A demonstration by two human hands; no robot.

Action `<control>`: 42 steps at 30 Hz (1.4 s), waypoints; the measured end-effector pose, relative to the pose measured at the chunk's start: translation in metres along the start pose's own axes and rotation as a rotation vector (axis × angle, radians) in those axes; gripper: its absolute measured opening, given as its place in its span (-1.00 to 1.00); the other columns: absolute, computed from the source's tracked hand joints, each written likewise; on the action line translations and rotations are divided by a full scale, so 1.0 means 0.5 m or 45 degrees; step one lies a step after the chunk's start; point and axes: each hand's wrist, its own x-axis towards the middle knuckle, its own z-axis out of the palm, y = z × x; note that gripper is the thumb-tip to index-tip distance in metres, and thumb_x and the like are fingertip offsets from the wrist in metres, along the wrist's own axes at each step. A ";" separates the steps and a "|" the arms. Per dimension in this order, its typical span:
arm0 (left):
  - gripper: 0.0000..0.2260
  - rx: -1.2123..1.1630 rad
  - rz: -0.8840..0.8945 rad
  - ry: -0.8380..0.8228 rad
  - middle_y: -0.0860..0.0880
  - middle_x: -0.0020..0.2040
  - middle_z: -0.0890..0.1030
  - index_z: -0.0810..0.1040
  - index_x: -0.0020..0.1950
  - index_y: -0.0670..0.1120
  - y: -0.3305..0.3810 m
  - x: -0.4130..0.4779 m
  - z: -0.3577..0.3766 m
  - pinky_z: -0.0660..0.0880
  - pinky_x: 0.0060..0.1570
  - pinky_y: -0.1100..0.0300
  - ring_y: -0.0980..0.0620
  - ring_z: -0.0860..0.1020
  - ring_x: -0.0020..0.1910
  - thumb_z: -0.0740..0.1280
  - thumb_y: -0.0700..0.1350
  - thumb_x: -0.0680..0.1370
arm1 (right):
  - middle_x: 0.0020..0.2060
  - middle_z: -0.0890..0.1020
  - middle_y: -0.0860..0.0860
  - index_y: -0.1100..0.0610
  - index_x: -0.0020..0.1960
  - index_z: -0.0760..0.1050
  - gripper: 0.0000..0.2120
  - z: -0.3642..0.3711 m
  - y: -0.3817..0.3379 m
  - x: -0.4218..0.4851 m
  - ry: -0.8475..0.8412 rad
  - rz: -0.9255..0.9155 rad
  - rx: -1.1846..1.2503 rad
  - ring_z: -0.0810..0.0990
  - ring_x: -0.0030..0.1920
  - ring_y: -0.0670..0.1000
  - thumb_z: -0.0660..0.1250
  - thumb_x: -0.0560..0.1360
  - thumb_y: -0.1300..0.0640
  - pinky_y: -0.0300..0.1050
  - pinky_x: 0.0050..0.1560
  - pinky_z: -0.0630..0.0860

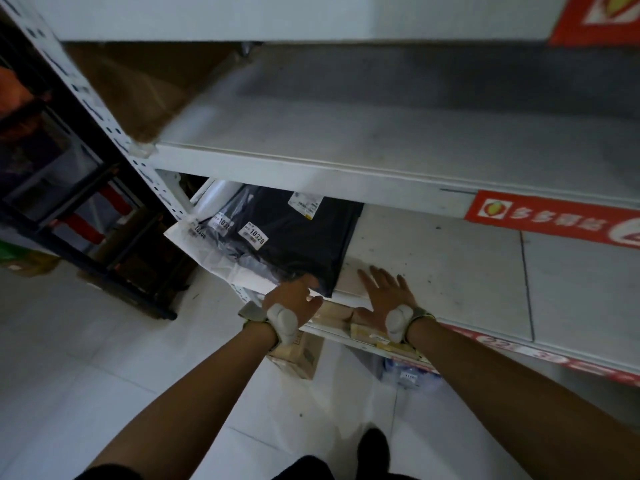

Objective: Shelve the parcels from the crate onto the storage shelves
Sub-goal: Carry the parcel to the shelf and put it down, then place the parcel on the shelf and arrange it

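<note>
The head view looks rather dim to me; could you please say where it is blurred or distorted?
Head view: dim overall, darkest around the rack; the wide-angle lens bends the shelf edges; the upper corners smear with blur; the sign is soft, yet the parcel label 10329 reads clearly.

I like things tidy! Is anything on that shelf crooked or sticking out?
Yes. The white parcel under the black parcel lies askew, and its corner hangs out past the front edge of the shelf on the left.
</note>
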 end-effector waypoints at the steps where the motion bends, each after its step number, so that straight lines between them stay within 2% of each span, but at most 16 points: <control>1: -0.69 0.035 0.063 0.043 0.04 0.14 0.63 0.51 0.26 0.12 0.002 -0.001 0.003 0.53 0.06 0.12 -0.05 0.60 0.11 0.32 0.14 0.54 | 0.61 -0.11 0.03 -0.03 0.62 -0.22 -0.15 -0.001 0.007 -0.007 0.021 -0.008 -0.027 -0.09 0.60 0.08 -0.03 0.50 -0.40 0.18 0.56 -0.13; 5: -0.40 0.129 0.360 0.148 -0.04 0.32 0.56 0.46 0.41 0.04 0.042 -0.033 0.009 0.43 0.27 0.02 -0.13 0.53 0.27 0.23 0.29 0.43 | 0.61 -0.16 0.02 -0.06 0.60 -0.28 -0.14 -0.018 0.041 -0.108 0.170 0.079 -0.121 -0.16 0.60 0.08 -0.20 0.46 -0.48 0.25 0.54 -0.23; 7: -0.35 0.225 0.442 0.199 -0.10 0.37 0.53 0.48 0.41 0.03 0.049 -0.030 0.019 0.38 0.33 -0.12 -0.16 0.52 0.30 0.20 0.32 0.40 | 0.61 -0.18 0.03 -0.06 0.60 -0.30 -0.13 -0.021 0.050 -0.134 0.197 0.127 -0.175 -0.18 0.60 0.08 -0.30 0.42 -0.49 0.26 0.54 -0.24; 10: -0.36 0.298 0.581 0.227 -0.16 0.36 0.53 0.51 0.40 -0.01 0.060 -0.080 0.045 0.38 0.31 -0.25 -0.21 0.52 0.31 0.27 0.28 0.40 | 0.60 -0.21 0.05 -0.04 0.60 -0.30 -0.08 -0.020 0.047 -0.227 0.203 0.217 -0.224 -0.20 0.60 0.11 -0.44 0.35 -0.49 0.27 0.53 -0.24; 12: -0.35 0.305 0.615 0.223 -0.15 0.40 0.49 0.47 0.44 0.01 0.072 -0.117 0.066 0.33 0.38 -0.24 -0.20 0.47 0.37 0.28 0.29 0.43 | 0.60 -0.21 0.06 -0.03 0.60 -0.30 -0.10 -0.005 0.049 -0.286 0.187 0.274 -0.235 -0.20 0.60 0.12 -0.41 0.36 -0.44 0.28 0.54 -0.22; 15: -0.30 0.326 0.601 0.182 -0.15 0.47 0.41 0.38 0.50 0.05 0.070 -0.148 0.109 0.17 0.45 -0.21 -0.19 0.40 0.43 0.12 0.39 0.45 | 0.61 -0.16 0.06 -0.04 0.61 -0.24 -0.12 0.017 0.032 -0.352 0.170 0.318 -0.213 -0.14 0.60 0.11 -0.35 0.39 -0.46 0.27 0.54 -0.20; 18: -0.29 0.312 0.610 0.142 -0.09 0.60 0.13 0.10 0.60 0.10 0.081 -0.180 0.136 -0.09 0.51 -0.13 -0.14 0.12 0.57 0.05 0.40 0.52 | 0.61 -0.11 0.07 -0.03 0.62 -0.19 -0.13 0.046 0.022 -0.400 0.189 0.366 -0.174 -0.08 0.60 0.13 -0.28 0.42 -0.45 0.26 0.53 -0.18; 20: -0.28 0.258 0.617 0.044 -0.06 0.63 -0.04 -0.08 0.61 0.13 0.096 -0.197 0.159 -0.14 0.53 -0.11 -0.11 -0.04 0.60 0.07 0.38 0.54 | 0.61 -0.10 0.06 -0.03 0.62 -0.18 -0.19 0.062 0.020 -0.445 0.160 0.406 -0.133 -0.07 0.60 0.12 -0.12 0.51 -0.43 0.25 0.54 -0.15; 23: -0.26 0.152 0.692 -0.025 -0.03 0.62 0.00 -0.08 0.60 0.16 0.134 -0.216 0.189 -0.04 0.54 -0.16 -0.11 0.00 0.59 0.05 0.43 0.51 | 0.61 -0.12 0.06 -0.04 0.61 -0.20 -0.23 0.076 0.042 -0.503 0.072 0.484 -0.082 -0.07 0.60 0.12 0.01 0.57 -0.36 0.25 0.55 -0.13; 26: -0.29 0.142 0.746 -0.072 0.01 0.57 0.18 0.06 0.56 0.20 0.180 -0.226 0.200 0.22 0.45 -0.14 -0.09 0.17 0.54 0.04 0.48 0.48 | 0.61 -0.13 0.05 -0.05 0.62 -0.21 -0.25 0.082 0.079 -0.552 0.036 0.567 -0.044 -0.07 0.60 0.12 -0.01 0.58 -0.35 0.24 0.56 -0.12; 29: -0.36 0.155 0.786 -0.069 0.02 0.48 0.34 0.22 0.47 0.18 0.239 -0.253 0.182 0.36 0.35 -0.09 -0.09 0.33 0.43 0.09 0.42 0.45 | 0.61 -0.14 0.04 -0.07 0.61 -0.21 -0.26 0.090 0.126 -0.599 0.053 0.660 -0.004 -0.07 0.60 0.14 -0.01 0.59 -0.35 0.23 0.55 -0.11; 34: -0.28 0.173 0.846 -0.106 0.02 0.48 0.36 0.25 0.49 0.11 0.344 -0.259 0.198 0.37 0.34 -0.09 -0.11 0.36 0.42 0.10 0.41 0.40 | 0.61 -0.12 0.05 -0.07 0.62 -0.18 -0.25 0.096 0.222 -0.685 0.061 0.775 0.032 -0.03 0.60 0.15 0.06 0.59 -0.32 0.25 0.56 -0.06; 37: -0.30 0.239 0.877 -0.120 0.03 0.51 0.32 0.24 0.52 0.11 0.450 -0.277 0.243 0.33 0.39 -0.06 -0.10 0.32 0.45 0.13 0.39 0.44 | 0.61 -0.10 0.04 -0.07 0.62 -0.16 -0.25 0.100 0.309 -0.763 0.070 0.867 0.109 -0.01 0.59 0.15 0.09 0.58 -0.30 0.24 0.56 -0.05; 39: -0.24 0.268 0.886 -0.166 0.02 0.55 0.26 0.25 0.54 0.09 0.531 -0.295 0.281 0.26 0.44 -0.07 -0.10 0.25 0.50 0.06 0.42 0.42 | 0.61 -0.10 0.04 -0.08 0.62 -0.13 -0.27 0.106 0.377 -0.821 0.084 0.933 0.174 -0.03 0.60 0.13 0.11 0.59 -0.26 0.24 0.56 -0.06; 42: -0.22 0.321 0.861 -0.279 0.00 0.53 0.30 0.24 0.54 0.12 0.675 -0.324 0.353 0.23 0.44 -0.07 -0.09 0.27 0.49 0.03 0.45 0.38 | 0.61 -0.10 0.04 -0.08 0.62 -0.12 -0.28 0.119 0.511 -0.922 0.082 1.020 0.240 -0.02 0.59 0.14 0.12 0.59 -0.25 0.23 0.55 -0.06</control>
